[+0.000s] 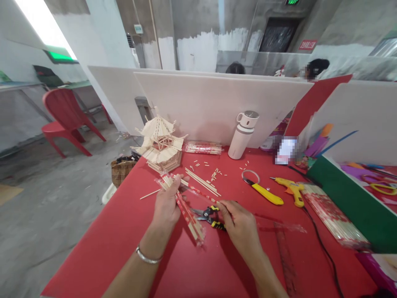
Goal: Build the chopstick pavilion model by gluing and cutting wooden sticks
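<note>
My left hand (167, 205) is closed round a bundle of wrapped chopsticks (187, 215) in red-printed sleeves, held slanting over the red table (124, 231). My right hand (238, 225) pinches the end of one wrapped chopstick (201, 193) that sticks out from the bundle. Black and yellow cutting pliers (207, 216) lie on the table between both hands. A small pavilion model (159, 145) made of sticks stands at the far left corner. Loose bare sticks (203, 181) and short cut bits lie in front of it.
A white flask (243, 134) stands by the white partition (211, 103). A yellow-handled tool (263, 188), a yellow glue gun (293, 189) with a black cord, a packet of chopsticks (333, 217), a clear ruler (285, 256) and another packet (203, 147) lie around. A red chair (66, 118) stands left.
</note>
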Tool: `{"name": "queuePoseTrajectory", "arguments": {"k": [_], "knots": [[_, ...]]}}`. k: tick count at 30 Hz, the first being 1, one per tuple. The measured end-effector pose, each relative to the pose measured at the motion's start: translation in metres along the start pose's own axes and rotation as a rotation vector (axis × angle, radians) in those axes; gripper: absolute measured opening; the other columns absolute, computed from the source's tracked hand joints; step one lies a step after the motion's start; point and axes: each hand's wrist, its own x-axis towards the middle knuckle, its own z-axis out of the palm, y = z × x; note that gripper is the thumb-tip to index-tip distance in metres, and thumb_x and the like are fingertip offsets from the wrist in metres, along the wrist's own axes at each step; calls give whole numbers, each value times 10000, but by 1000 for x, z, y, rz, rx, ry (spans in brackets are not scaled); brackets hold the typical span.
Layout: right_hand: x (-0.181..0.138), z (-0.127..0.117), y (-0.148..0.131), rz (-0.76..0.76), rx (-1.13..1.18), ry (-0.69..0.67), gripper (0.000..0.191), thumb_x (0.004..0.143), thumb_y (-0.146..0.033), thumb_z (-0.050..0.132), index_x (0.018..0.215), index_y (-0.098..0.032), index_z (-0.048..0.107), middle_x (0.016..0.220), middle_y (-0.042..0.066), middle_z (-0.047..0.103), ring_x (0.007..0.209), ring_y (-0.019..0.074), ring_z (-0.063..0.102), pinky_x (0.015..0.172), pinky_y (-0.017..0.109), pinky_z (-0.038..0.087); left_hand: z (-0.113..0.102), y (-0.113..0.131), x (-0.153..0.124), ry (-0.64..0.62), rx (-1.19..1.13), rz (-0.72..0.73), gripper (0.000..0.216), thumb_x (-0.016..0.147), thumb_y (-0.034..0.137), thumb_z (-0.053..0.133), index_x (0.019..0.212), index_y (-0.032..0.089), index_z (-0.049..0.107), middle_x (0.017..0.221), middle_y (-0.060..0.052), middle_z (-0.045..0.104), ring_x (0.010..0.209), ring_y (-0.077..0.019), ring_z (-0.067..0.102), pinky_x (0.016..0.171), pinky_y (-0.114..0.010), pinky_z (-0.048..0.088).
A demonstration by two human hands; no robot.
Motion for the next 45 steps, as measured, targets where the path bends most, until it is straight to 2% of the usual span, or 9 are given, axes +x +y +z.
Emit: {"name": "queuePoseTrajectory", "arguments": {"k": [10, 19, 24, 27, 30, 34, 37, 40, 45], "knots": [[2, 21, -32, 39, 249, 132, 381, 1028, -387, 466, 827, -185, 718, 721, 25, 704, 600, 130, 611, 590, 207, 440, 18, -38, -52, -163, 38, -142, 491, 525, 420, 967, 823, 106, 736, 588, 10, 670, 331, -64, 499, 343, -186, 437], [2, -10, -6, 154, 244, -24, 406, 1007, -468, 497, 809, -201, 730, 676, 3, 656, 606, 136, 589, 612, 211, 443, 9, 1, -15, -108, -39, 142, 322, 613, 265, 933, 723, 133, 660, 587, 19, 607, 484, -78, 556, 347, -134, 349], [4, -19, 1, 94, 169, -84, 409, 1017, -474, 468, 893, -224, 767, 779, 30, 730, 689, 165, 646, 678, 241, 485, 6, -1, -9, -230, 24, 30, 287, 707, 277, 874, 875, 100, 725, 657, 4, 636, 435, -35, 464, 335, -122, 323], [-8, -54, 49, 105, 78, -120, 383, 983, -508, 482, 984, -273, 784, 955, 45, 781, 836, 212, 712, 776, 300, 542, 1, 6, 9, -154, -34, -13, 154, 843, 223, 755, 805, 91, 685, 721, -15, 659, 428, -19, 460, 329, -116, 316], [-31, -109, 132, 281, -254, 154, 410, 878, -585, 529, 932, -276, 794, 1006, 93, 787, 916, 299, 726, 818, 410, 558, -6, 11, 37, 9, -68, -73, 133, 910, 117, 643, 780, 117, 618, 730, -5, 659, 417, -19, 462, 317, -110, 286], [-50, -154, 204, 357, -685, 169, 534, 836, -590, 426, 991, -242, 801, 1002, 167, 754, 877, 384, 696, 786, 543, 531, -14, -1, 64, 100, -28, -149, 183, 857, 71, 704, 747, 118, 566, 590, 12, 570, 381, -54, 458, 305, -140, 280], [-37, -143, 174, 328, -829, 293, 641, 879, -601, 402, 1232, -177, 729, 1197, 233, 692, 1047, 430, 645, 861, 595, 493, -16, -10, 68, 197, -41, -67, 264, 845, 127, 761, 761, 153, 512, 549, 76, 487, 376, -45, 437, 334, -135, 304], [-7, -95, 96, 169, -517, 336, 588, 951, -584, 388, 1172, -165, 737, 1153, 197, 720, 1080, 351, 654, 961, 502, 485, -11, -11, 61, 221, -57, 18, 280, 846, 240, 794, 826, 159, 527, 613, 72, 539, 393, -28, 433, 364, -130, 332], [28, 9, -19, -35, -141, -224, 302, 933, -497, 610, 1091, -280, 747, 1002, 52, 774, 889, 231, 698, 764, 306, 478, 6, -11, 36, 59, -109, -108, 363, 947, 386, 662, 706, 158, 513, 582, 29, 541, 441, -60, 493, 403, -154, 409]]}}
